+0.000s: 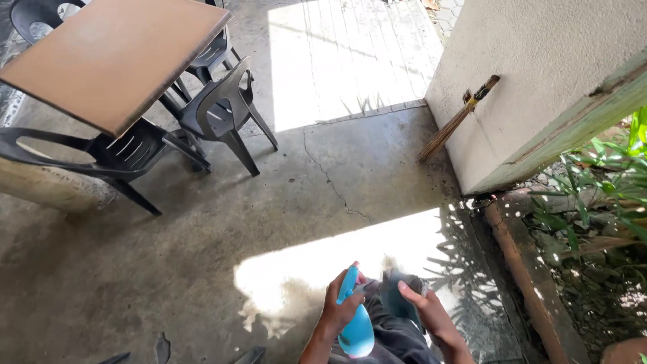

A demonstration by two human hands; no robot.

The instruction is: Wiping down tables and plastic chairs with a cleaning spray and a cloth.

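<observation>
The left hand (342, 305) was clamped around a light blue spray bottle (354, 322), fingers wrapped about its neck near the nozzle. The bottle's long axis ran nearly straight up and down in the view, nozzle end at the top and the rounded body hanging toward the person's lap. The right hand (431, 315) was just beside it, closed on a dark grey-blue cloth (397, 296), thumb on top and the cloth bunched between the two hands. The cloth lay to the right of the bottle's head, close enough that the nozzle seemed to point toward it; whether they touched could not be told.

Both hands sat low, above a sunlit patch of cracked concrete floor (283, 202). Well apart, up and to the left, stood a brown-topped bench (114, 54) with black plastic chairs (219, 111) around it. To the right, a straw broom (455, 125) leaned against a pale wall (539, 61), with green plants (600, 189) beyond.
</observation>
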